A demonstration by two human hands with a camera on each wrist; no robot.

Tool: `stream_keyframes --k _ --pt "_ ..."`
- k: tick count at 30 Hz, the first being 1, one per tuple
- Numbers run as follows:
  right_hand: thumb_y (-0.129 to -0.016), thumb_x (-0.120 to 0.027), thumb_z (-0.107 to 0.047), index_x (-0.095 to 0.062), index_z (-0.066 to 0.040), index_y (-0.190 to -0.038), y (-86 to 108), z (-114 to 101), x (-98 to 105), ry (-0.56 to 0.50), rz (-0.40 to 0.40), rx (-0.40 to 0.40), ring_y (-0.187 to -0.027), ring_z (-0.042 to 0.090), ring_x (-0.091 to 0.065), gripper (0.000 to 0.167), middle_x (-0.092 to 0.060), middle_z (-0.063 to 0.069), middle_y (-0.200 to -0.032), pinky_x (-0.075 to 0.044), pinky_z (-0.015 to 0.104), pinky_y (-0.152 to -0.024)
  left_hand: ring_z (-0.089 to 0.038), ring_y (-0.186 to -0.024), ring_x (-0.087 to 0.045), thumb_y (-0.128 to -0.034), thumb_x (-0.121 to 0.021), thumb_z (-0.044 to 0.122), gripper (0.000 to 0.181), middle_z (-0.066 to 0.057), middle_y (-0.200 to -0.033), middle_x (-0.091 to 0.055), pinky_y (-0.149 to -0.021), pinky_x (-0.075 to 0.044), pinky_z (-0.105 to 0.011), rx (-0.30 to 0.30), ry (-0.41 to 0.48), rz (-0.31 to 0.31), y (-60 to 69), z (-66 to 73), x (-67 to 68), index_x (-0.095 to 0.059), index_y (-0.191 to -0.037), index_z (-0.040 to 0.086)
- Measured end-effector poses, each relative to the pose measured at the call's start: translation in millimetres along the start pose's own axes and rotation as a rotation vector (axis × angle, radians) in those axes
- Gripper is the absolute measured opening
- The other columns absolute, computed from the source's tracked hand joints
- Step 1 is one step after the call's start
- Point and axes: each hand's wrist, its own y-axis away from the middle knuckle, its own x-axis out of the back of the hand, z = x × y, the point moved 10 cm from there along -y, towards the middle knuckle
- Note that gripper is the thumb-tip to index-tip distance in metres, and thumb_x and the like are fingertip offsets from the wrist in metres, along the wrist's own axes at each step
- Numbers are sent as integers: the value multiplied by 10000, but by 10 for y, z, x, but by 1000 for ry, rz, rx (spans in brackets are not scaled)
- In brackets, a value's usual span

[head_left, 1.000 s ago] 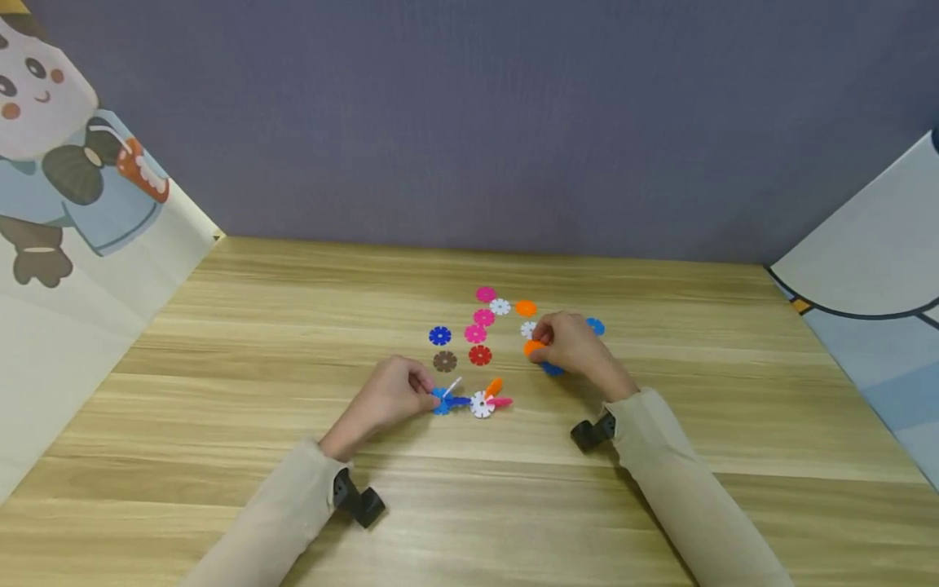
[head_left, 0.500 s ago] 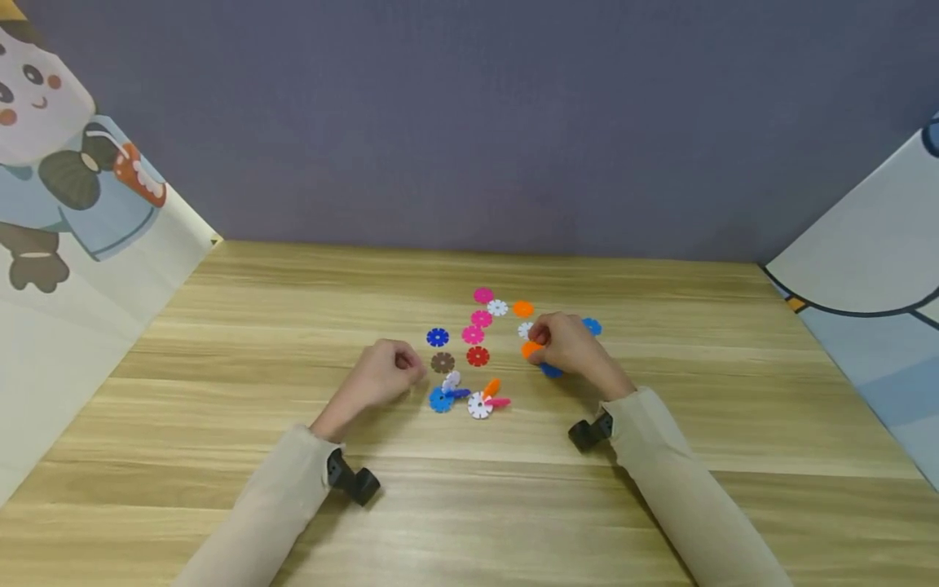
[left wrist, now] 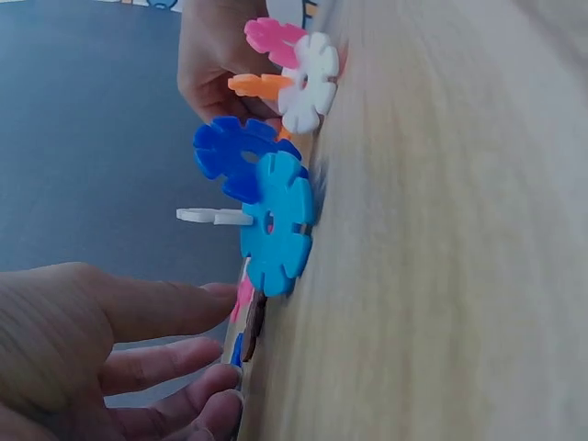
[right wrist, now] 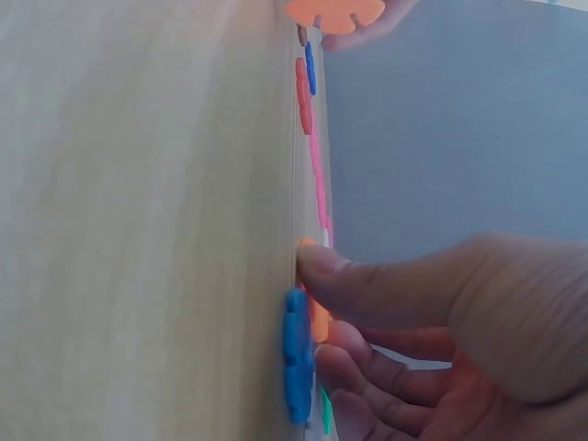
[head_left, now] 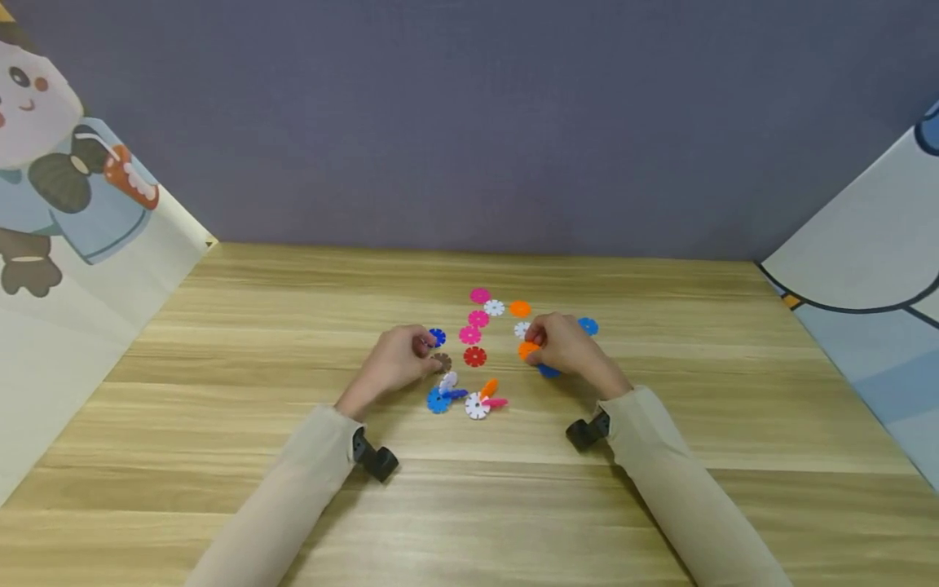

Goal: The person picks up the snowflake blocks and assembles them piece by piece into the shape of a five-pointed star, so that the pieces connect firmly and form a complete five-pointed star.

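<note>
A person in beige sleeves [head_left: 289, 497] works at a wood-grain table [head_left: 477, 514] strewn with notched plastic snowflake discs. Nearest, a white-based cluster [head_left: 475, 408], with orange and pink discs jutting from it, lies near a light-blue cluster [head_left: 438, 402] bearing dark blue and white pieces. The left hand [head_left: 396, 359] has just let go of the light-blue cluster and moved up to the brown disc [head_left: 444, 360]; its fingers are parted and grasp nothing, though whether they touch the brown disc cannot be told. That cluster now rests on the wood, so attention appears to be shifting to the loose pieces. Opposite, the right hand [head_left: 575, 350] stays put, pinching an orange disc [head_left: 526, 351] just beside a blue disc [head_left: 548, 371]. A red disc [head_left: 474, 356] lies between the hands, and a dark blue disc [head_left: 438, 336] shows by the left fingertips. Beyond, three pink discs [head_left: 469, 335] lead away toward the grey wall [head_left: 469, 122].
</note>
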Motion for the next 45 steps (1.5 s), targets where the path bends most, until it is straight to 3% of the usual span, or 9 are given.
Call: stream_keyframes --k 9,15,21,32,37,41,45 --pt "-790 -770 -110 -607 -40 -934 10 -13 -2 -24 -6 4 -729 175 -495 228 -559 59 -815 -437 278 -675 -201 -825 -608 -756 -778 119 258 -96 -913 -670 -801 -523 -345 -7 -44 -39 -57 11 -85 -676 -974 25" --pt "-797 -760 -83 -573 -49 -902 15 -13 6 -54 -10 20 -716 176 -474 217 -525 55 -790 -417 272 -655 -207 -832 -608 -735 -792 76 246 -96 -896 -657 -805 -530 -340 -18 -41 -6 -68 47 -73 -637 -919 25" --pt "-800 -744 -59 -571 -63 -867 34 -57 46 -76 11 66 -710 176 -496 185 -554 55 -788 -432 271 -653 -187 -758 -593 -775 -729 8 160 -95 -830 -645 -730 -526 -299 -42 2 26 -76 84 -34 -619 -891 16" --pt "-868 -653 -18 -658 -27 -904 125 -280 249 -129 139 232 -775 193 -593 37 -660 88 -851 -503 316 -693 -187 -752 -608 -831 -671 4 128 -131 -875 -652 -667 -535 -257 -2 256 121 -85 60 135 -638 -955 -6" --pt "-876 -640 -14 -683 -50 -929 161 -378 306 -146 184 252 -817 213 -629 77 -694 99 -900 -548 330 -706 -140 -719 -617 -832 -661 -24 171 -134 -897 -641 -709 -577 -303 38 408 110 -79 74 103 -627 -1000 -37" --pt "-869 -664 -29 -695 -60 -935 197 -444 351 -152 229 252 -810 209 -639 79 -704 97 -907 -548 333 -711 -104 -673 -633 -838 -634 -68 183 -140 -864 -637 -737 -591 -351 26 551 89 -65 164 68 -602 -1017 -96" --pt "-850 -693 -42 -691 -47 -931 247 -537 408 -183 290 272 -760 205 -652 82 -707 105 -886 -551 323 -684 -84 -660 -643 -853 -613 -75 177 -129 -833 -659 -706 -592 -315 10 656 64 -37 249 41 -581 -1022 -121"
